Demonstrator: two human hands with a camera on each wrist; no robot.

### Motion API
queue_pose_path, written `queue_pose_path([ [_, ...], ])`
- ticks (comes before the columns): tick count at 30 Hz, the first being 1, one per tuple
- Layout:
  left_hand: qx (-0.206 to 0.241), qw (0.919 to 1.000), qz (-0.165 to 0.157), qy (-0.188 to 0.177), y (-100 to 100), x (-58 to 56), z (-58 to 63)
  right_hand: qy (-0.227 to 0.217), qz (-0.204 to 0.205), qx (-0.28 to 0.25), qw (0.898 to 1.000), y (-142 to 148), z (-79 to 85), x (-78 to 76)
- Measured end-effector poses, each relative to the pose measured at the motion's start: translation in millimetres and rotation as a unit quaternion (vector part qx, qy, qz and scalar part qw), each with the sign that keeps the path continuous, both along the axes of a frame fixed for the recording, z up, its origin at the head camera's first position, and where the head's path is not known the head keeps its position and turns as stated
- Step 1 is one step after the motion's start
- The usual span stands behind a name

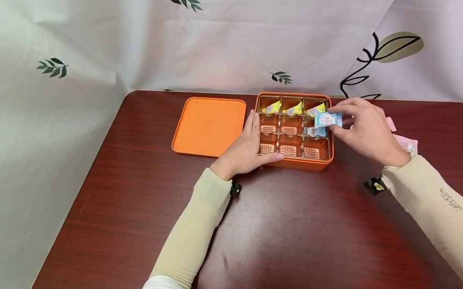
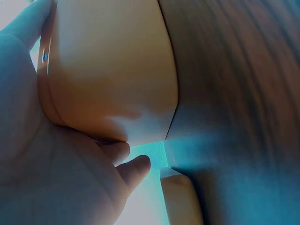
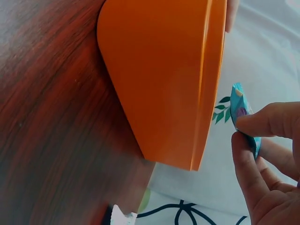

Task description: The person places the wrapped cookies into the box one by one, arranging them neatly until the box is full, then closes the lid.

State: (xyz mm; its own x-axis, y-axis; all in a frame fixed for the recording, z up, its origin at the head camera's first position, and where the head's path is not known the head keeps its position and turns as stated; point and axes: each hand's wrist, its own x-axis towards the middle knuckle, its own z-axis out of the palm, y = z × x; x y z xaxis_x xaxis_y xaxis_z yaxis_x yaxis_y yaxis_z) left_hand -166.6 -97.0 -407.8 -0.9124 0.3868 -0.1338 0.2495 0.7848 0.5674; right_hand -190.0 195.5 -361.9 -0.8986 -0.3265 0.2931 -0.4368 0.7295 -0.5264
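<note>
An orange tin (image 1: 305, 164) with a divided copper-coloured insert sits at the table's far side. Yellow wrapped candies (image 1: 292, 108) occupy the back row, and a blue wrapped candy (image 1: 315, 132) lies in the right compartment of the middle row. My right hand (image 1: 366, 128) pinches another blue candy (image 1: 328, 119) between thumb and fingers, above the tin's right side; the right wrist view shows this candy (image 3: 240, 110) edge-on. My left hand (image 1: 249, 148) rests against the tin's left front corner, fingers straight along its left side and thumb at the front rim.
To the left of the tin lies its flat orange lid (image 1: 210, 126). Pink wrapped candies (image 1: 406, 144) lie on the dark red table (image 1: 288, 244) beyond the right wrist, partly hidden by it. A pale leaf-patterned cloth (image 1: 225, 45) hangs behind the table.
</note>
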Motion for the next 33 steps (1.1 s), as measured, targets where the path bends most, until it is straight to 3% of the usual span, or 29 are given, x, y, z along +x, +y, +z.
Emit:
queue_pose_path([
  [17, 0.0, 1.0, -0.001, 0.003, 0.5, 0.1, 0.8, 0.008, -0.018, -0.019, 1.0, -16.9, -0.8, -2.2],
  [33, 0.008, 1.0, 0.0, 0.003, 1.1, -0.2, 0.4, -0.026, -0.018, -0.049, 0.998, -35.5, -6.0, 1.1],
])
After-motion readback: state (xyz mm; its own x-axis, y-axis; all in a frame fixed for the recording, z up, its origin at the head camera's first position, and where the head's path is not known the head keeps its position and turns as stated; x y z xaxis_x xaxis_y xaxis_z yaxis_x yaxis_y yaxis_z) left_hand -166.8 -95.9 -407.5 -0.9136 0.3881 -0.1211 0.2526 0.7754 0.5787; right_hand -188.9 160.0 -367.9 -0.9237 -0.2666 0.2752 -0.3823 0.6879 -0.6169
